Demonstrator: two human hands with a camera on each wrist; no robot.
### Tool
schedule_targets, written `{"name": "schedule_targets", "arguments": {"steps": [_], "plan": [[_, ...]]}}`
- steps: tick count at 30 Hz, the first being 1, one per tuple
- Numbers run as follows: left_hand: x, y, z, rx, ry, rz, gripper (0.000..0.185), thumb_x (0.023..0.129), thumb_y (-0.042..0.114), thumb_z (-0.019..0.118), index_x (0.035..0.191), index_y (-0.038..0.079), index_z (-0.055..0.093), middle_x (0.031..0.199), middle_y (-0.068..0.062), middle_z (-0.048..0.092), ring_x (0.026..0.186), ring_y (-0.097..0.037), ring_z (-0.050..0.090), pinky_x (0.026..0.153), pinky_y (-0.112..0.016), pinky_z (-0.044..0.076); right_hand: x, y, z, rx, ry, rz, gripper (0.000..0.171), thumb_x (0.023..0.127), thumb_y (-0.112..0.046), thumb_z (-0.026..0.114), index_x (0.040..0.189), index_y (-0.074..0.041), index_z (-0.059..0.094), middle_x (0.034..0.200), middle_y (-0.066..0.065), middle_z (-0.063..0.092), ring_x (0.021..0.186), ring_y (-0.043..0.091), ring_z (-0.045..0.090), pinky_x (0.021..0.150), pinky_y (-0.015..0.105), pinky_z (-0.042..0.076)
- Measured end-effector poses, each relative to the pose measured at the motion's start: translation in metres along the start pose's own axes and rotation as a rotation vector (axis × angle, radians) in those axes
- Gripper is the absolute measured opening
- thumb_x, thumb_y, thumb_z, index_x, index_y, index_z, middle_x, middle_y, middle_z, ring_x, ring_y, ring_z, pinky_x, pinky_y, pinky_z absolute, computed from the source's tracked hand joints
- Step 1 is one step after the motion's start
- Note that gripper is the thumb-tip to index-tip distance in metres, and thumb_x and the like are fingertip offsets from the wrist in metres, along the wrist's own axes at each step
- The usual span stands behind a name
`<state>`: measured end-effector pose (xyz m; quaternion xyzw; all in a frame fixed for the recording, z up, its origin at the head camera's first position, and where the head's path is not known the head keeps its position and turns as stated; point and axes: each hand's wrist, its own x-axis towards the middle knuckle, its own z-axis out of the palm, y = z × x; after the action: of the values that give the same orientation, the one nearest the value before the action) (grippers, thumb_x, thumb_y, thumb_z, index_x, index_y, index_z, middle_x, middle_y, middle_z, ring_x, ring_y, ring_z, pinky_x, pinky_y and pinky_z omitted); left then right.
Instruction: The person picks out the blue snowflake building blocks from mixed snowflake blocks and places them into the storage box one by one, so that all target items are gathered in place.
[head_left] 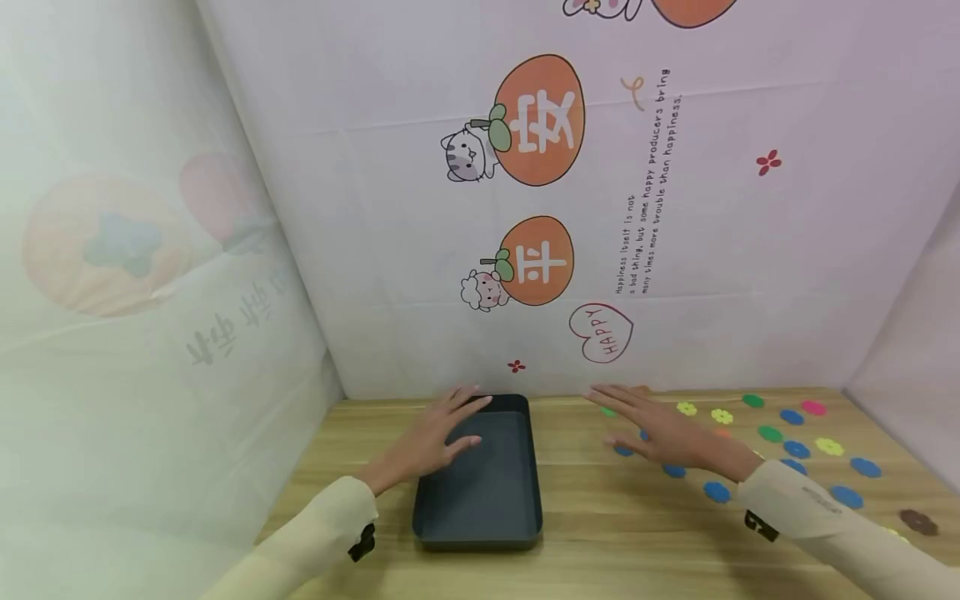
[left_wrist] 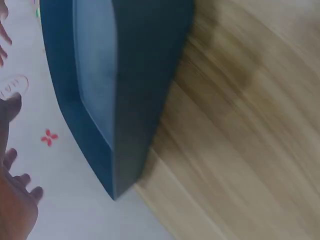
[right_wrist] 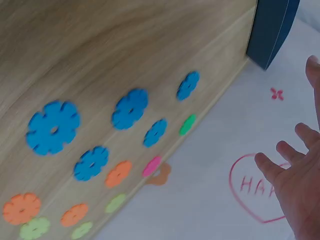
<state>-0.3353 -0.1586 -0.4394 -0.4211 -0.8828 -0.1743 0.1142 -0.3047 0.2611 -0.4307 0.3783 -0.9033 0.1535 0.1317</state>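
Cream sleeves come in from the lower corners of the head view, each with a dark strap at the wrist. Wooden table (head_left: 585, 533) runs under them, pale with a straight grain. Nearest the person on the left sits a dark blue-grey tray (head_left: 480, 527), a shallow rectangle with its long side running away from the person, its far end close to the back wall.

Over the tray's far left part is the left hand (head_left: 435, 437), palm down, fingers straight and spread, holding nothing; whether it touches the tray cannot be told. To the right, well apart from the tray, the right hand (head_left: 660, 433) is flat and spread the same way above the table, gripping nothing.

Beneath and beyond that hand lie flat flower-shaped discs (head_left: 795, 450) scattered over the right half of the table: mostly blue, with green, yellow, orange and pink ones nearer the back wall and a brown one at the right edge. The right wrist view shows the blue ones (right_wrist: 52, 127) lying flat on the wood, with orange (right_wrist: 21, 208) and green beside them.

Farthest back hangs a white cloth (head_left: 675, 250) printed with orange fruits, small cartoon animals, red flowers and a heart reading HAPPY (head_left: 602, 333).
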Motion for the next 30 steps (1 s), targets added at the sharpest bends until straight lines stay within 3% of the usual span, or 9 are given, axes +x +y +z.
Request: {"name": "schedule_targets", "arguments": {"steps": [4, 9, 14, 22, 27, 30], "plan": [[-0.011, -0.016, 0.000, -0.172, 0.021, -0.131, 0.063, 0.107, 0.036, 0.062, 0.164, 0.024, 0.038, 0.171, -0.004, 0.032, 0.158, -0.034, 0.029, 0.125, -0.064, 0.032, -0.006, 0.013, 0.000, 0.034, -0.019, 0.061, 0.065, 0.104, -0.026, 0.068, 0.162, -0.020, 0.040, 0.161, 0.013, 0.047, 0.140, 0.042, 0.052, 0.103, 0.064, 0.055], [-0.023, -0.029, 0.000, -0.294, 0.052, -0.282, 0.063, 0.108, 0.033, 0.061, 0.165, 0.025, 0.035, 0.170, -0.004, 0.033, 0.157, -0.030, 0.032, 0.126, -0.060, 0.032, -0.014, 0.027, -0.001, 0.123, -0.039, 0.158, 0.059, 0.105, -0.027, 0.068, 0.158, -0.014, 0.045, 0.157, 0.015, 0.051, 0.142, 0.045, 0.049, 0.111, 0.066, 0.047], [-0.030, -0.036, 0.000, -0.334, 0.059, -0.361, 0.065, 0.109, 0.031, 0.060, 0.166, 0.021, 0.031, 0.172, -0.007, 0.029, 0.157, -0.033, 0.031, 0.125, -0.060, 0.035, -0.020, 0.041, -0.002, 0.245, -0.038, 0.257, 0.062, 0.105, -0.035, 0.066, 0.159, -0.015, 0.043, 0.162, 0.016, 0.045, 0.145, 0.046, 0.045, 0.115, 0.068, 0.044], [-0.039, -0.031, 0.005, -0.319, 0.081, -0.454, 0.068, 0.108, 0.021, 0.062, 0.166, 0.010, 0.029, 0.169, -0.019, 0.031, 0.139, -0.049, 0.051, 0.112, -0.065, 0.048, -0.032, 0.065, -0.001, 0.427, -0.018, 0.310, 0.060, 0.104, -0.017, 0.067, 0.158, -0.009, 0.044, 0.156, 0.023, 0.049, 0.133, 0.052, 0.052, 0.103, 0.067, 0.054], [-0.040, -0.030, 0.008, -0.351, 0.081, -0.581, 0.067, 0.108, 0.020, 0.061, 0.163, -0.002, 0.030, 0.161, -0.031, 0.039, 0.135, -0.051, 0.054, 0.108, -0.062, 0.052, -0.036, 0.077, -0.002, 0.495, -0.061, 0.326, 0.056, 0.103, -0.012, 0.068, 0.155, -0.009, 0.049, 0.160, 0.027, 0.043, 0.131, 0.057, 0.053, 0.097, 0.060, 0.060], [-0.040, -0.028, 0.004, -0.460, 0.076, -0.675, 0.068, 0.107, 0.023, 0.062, 0.161, -0.005, 0.031, 0.156, -0.034, 0.044, 0.124, -0.050, 0.063, 0.103, -0.060, 0.057, -0.038, 0.084, -0.002, 0.522, -0.093, 0.342, 0.056, 0.103, -0.012, 0.068, 0.155, -0.008, 0.050, 0.162, 0.029, 0.039, 0.131, 0.056, 0.053, 0.096, 0.052, 0.062]]}}
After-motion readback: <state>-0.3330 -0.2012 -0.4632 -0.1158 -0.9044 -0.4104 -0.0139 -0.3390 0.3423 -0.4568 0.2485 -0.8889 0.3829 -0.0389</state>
